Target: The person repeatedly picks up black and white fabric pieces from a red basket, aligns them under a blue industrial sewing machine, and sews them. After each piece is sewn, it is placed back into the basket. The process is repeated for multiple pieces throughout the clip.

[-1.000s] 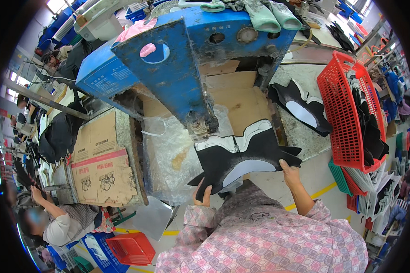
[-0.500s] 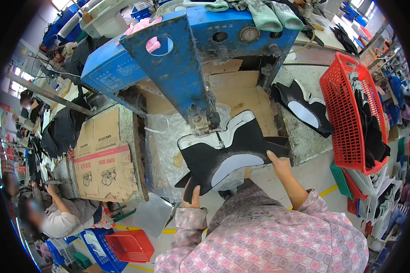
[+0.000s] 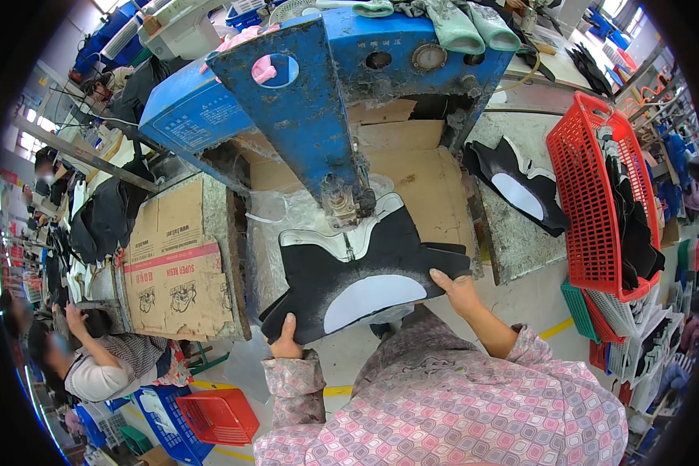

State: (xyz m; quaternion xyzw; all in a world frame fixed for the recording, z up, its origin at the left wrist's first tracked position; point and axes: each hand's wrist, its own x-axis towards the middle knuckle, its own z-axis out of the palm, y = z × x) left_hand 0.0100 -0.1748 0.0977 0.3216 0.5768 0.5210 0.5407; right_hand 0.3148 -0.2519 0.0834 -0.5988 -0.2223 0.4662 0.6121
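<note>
On my feed, the left hand (image 3: 287, 342) pinches one end of the black piece (image 3: 369, 264), not yet set down, near the blue machine's nozzle (image 3: 340, 208); whether its white edge is finished, I can't tell. The right hand (image 3: 460, 293) grips the other end. A similar piece (image 3: 516, 194) lies beside the red basket (image 3: 586, 210) of dark pieces (image 3: 637, 225).

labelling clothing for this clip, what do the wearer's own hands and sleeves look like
The left hand and right hand are ungloved. The left sleeve and right sleeve are pale with pink and grey diamond-like shapes; the left reaches near the wrist, the right stops well short of it.
</note>
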